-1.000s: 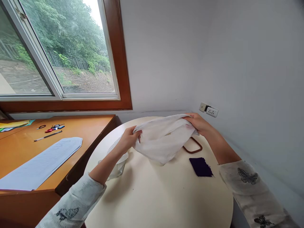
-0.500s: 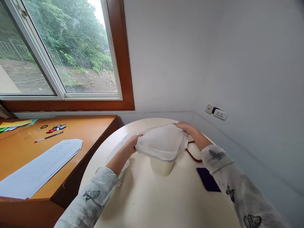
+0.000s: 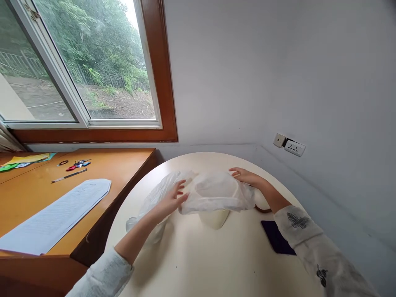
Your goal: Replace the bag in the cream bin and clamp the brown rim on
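Note:
A cream-coloured bin (image 3: 214,219) stands on the round table, mostly hidden under a thin white plastic bag (image 3: 213,204). The bag's edge hangs down around the rim, and the round opening shows through it. On the bag's left side, my left hand (image 3: 170,201) has its fingers spread, with the fingertips close to the plastic. My right hand (image 3: 244,176) is at the far right of the rim, fingers apart and holding nothing; whether it touches the bag I cannot tell. More crumpled clear plastic (image 3: 154,198) lies behind and beneath my left forearm.
The round cream table (image 3: 198,264) bears a dark purple flat item (image 3: 278,238) and a brown cord-like loop (image 3: 262,210) on the right. A wooden desk (image 3: 123,165) at left holds papers (image 3: 62,218), a pen (image 3: 69,176) and keys (image 3: 78,165). Walls and a window stand behind.
Both hands have let go of the plastic bag and moved apart, fingers spreading. The bag has dropped from being stretched between them to drape over the bin's rim.

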Tool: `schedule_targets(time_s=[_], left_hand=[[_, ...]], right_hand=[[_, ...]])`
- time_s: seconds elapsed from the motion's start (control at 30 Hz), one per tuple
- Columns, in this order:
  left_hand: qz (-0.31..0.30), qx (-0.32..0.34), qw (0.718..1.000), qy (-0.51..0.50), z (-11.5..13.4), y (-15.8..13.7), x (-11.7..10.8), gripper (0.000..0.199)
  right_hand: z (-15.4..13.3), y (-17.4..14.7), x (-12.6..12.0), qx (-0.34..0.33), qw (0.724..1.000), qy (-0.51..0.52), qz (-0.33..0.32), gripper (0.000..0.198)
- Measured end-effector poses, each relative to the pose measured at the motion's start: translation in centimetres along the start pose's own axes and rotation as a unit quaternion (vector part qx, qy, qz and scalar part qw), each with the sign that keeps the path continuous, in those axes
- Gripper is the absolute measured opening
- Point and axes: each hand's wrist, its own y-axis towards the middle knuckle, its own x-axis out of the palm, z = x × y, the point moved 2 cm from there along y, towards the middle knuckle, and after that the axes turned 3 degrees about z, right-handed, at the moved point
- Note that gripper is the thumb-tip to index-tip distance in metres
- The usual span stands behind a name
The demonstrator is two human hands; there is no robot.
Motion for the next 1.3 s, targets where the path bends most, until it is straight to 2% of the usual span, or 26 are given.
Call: schedule_targets(time_s=[0.07, 0.13, 0.23, 0.27, 0.33, 0.4, 0.5, 0.57, 0.63, 0.7, 0.8, 0.83, 0.93, 1.07, 1.2, 1.3], left_hand=[[0.009, 0.099, 0.992, 0.077, 1.1, -0.7, 0.2, 0.065], [0.016, 0.166, 0.978, 0.125, 1.7, -1.3, 1.0, 0.063], [0.082, 0.244, 0.952, 0.164, 1.7, -1.7, 2.4, 0.033], [0.108, 0.269, 0.942, 0.172, 1.5, -1.7, 2.8, 0.023], [0.148, 0.32, 0.917, 0.184, 1.3, -1.8, 3.5, 0.017], [0.174, 0.375, 0.889, 0.198, 1.2, -1.9, 3.9, 0.017], [0.19, 0.451, 0.844, 0.217, 1.3, -2.1, 4.2, 0.018], [0.185, 0.487, 0.825, 0.221, 1.4, -2.2, 4.3, 0.019], [0.172, 0.51, 0.814, 0.217, 1.5, -2.3, 4.4, 0.022], [0.168, 0.524, 0.807, 0.212, 1.6, -2.5, 4.4, 0.024], [0.175, 0.527, 0.803, 0.216, 1.7, -3.0, 4.4, 0.023], [0.177, 0.524, 0.804, 0.22, 1.8, -3.2, 4.4, 0.022], [0.167, 0.518, 0.807, 0.228, 2.3, -4.0, 4.7, 0.022], [0.128, 0.544, 0.797, 0.228, 3.1, -6.0, 5.9, 0.024], [0.062, 0.573, 0.783, 0.233, 3.7, -8.2, 7.1, 0.022], [0.067, 0.561, 0.798, 0.209, 4.2, -8.4, 6.9, 0.028]], right_hand=[[-1.1, -1.5, -0.6, -0.044, 0.998, 0.034, -0.014, 0.052], [-2.2, -3.3, -0.7, -0.101, 0.99, 0.066, -0.072, 0.059], [-2.9, -5.6, -0.1, -0.153, 0.977, 0.055, -0.136, 0.06], [-2.9, -6.1, 0.2, -0.154, 0.979, 0.042, -0.128, 0.055], [-2.5, -6.7, 0.6, -0.157, 0.982, 0.032, -0.096, 0.043], [-2.2, -7.4, 1.0, -0.17, 0.982, 0.038, -0.075, 0.045], [-2.2, -9.0, 1.4, -0.19, 0.979, 0.028, -0.068, 0.085], [-2.3, -10.3, 1.9, -0.192, 0.979, -0.014, -0.068, 0.111], [-2.4, -11.5, 2.6, -0.197, 0.976, -0.079, -0.054, 0.122], [-2.5, -12.3, 3.3, -0.215, 0.966, -0.145, -0.007, 0.11], [-2.5, -12.8, 3.8, -0.263, 0.938, -0.215, 0.067, 0.058], [-2.5, -13.0, 3.7, -0.282, 0.929, -0.226, 0.084, 0.049], [-2.8, -14.1, 3.1, -0.325, 0.91, -0.22, 0.134, 0.054], [-2.7, -17.1, 1.9, -0.339, 0.901, -0.191, 0.194, 0.051], [-1.2, -20.8, 1.7, -0.345, 0.9, -0.188, 0.188, 0.047], [0.4, -22.6, 2.2, -0.33, 0.903, -0.224, 0.159, 0.048]])
